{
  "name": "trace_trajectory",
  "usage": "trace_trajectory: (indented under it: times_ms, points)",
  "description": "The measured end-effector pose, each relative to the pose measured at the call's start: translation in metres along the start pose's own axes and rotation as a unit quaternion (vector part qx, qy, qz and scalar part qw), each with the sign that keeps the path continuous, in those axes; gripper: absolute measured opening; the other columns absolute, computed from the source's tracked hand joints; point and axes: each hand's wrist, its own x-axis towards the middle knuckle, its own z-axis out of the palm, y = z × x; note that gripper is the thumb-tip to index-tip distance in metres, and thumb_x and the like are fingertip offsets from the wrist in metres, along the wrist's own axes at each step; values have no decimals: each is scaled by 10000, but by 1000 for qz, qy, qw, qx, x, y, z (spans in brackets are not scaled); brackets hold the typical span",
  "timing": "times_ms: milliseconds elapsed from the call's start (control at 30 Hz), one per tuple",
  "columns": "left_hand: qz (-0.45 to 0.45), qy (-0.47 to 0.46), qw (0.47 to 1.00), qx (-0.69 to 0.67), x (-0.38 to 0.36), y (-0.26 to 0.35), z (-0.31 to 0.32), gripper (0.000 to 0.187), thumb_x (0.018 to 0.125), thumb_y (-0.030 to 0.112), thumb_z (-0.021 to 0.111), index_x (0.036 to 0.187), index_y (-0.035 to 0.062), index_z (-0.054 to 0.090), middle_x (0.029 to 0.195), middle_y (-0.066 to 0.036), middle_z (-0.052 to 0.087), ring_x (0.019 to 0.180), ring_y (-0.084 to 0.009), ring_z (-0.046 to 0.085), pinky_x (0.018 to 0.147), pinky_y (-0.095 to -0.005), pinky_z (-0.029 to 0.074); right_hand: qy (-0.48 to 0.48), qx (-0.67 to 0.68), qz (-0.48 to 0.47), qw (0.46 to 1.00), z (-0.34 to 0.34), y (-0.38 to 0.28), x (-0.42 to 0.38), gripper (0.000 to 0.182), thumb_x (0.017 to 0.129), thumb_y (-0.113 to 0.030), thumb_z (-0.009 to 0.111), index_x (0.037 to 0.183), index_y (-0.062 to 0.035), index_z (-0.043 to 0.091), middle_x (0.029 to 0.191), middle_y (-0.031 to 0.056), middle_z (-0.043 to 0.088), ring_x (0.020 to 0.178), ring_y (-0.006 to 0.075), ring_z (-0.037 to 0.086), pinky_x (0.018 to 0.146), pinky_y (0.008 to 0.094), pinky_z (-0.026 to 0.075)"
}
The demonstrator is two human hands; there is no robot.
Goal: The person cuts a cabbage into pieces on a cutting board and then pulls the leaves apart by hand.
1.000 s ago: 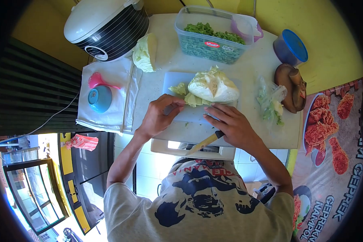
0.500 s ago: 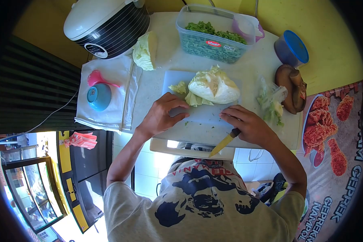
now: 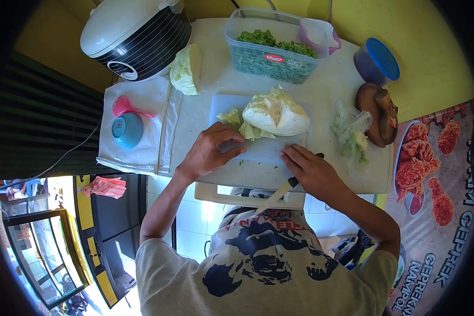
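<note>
A pale cabbage (image 3: 276,113), cut on the side facing me, rests on the white cutting board (image 3: 258,152). Loose cabbage leaves (image 3: 254,130) lie at its left end. My left hand (image 3: 210,150) is at the board's left edge, thumb and fingers apart, with nothing between them, close to the leaves. My right hand (image 3: 313,171) is closed over the dark handle of a knife (image 3: 275,197) at the board's right front. The blade points toward my shirt, past the table edge, and part of the handle is hidden under the palm.
Behind the board stands a clear container (image 3: 274,63) of chopped greens. A cabbage wedge (image 3: 186,71) and a rice cooker (image 3: 137,39) are at left, near a blue bowl (image 3: 127,131) and pink spoon (image 3: 124,107). A plastic bag of greens (image 3: 351,131) and blue-lidded tub (image 3: 376,60) are at right.
My right hand has shifted slightly left and turned flatter over the knife handle, its fingertips nearer the board's front. The knife blade has moved a little left and down. My left hand is nearly unchanged.
</note>
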Motion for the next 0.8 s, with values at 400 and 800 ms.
trace_trajectory:
  times_ms: [400, 800]
  points:
    - [-28, -18, 999, -9, 0, 3, -2, 232, 807, 78, 818, 1014, 45, 719, 996, -115, 662, 899, -237, 692, 805, -337, 588, 77, 52, 26, 995, 6, 5, 0, 431, 785, -33, 640, 1201, 79, 627, 1186, 136, 603, 1166, 271, 573, 921, 350, 563]
    - [-15, -7, 1000, -10, -1, 0, -1, 248, 782, 62, 836, 1002, 45, 725, 967, -100, 675, 869, -223, 687, 781, -325, 582, 24, 2, 27, 999, 4, 7, 8, 432, 826, -16, 627, 1257, 14, 628, 1286, 125, 595, 1219, 271, 563, 921, 348, 576]
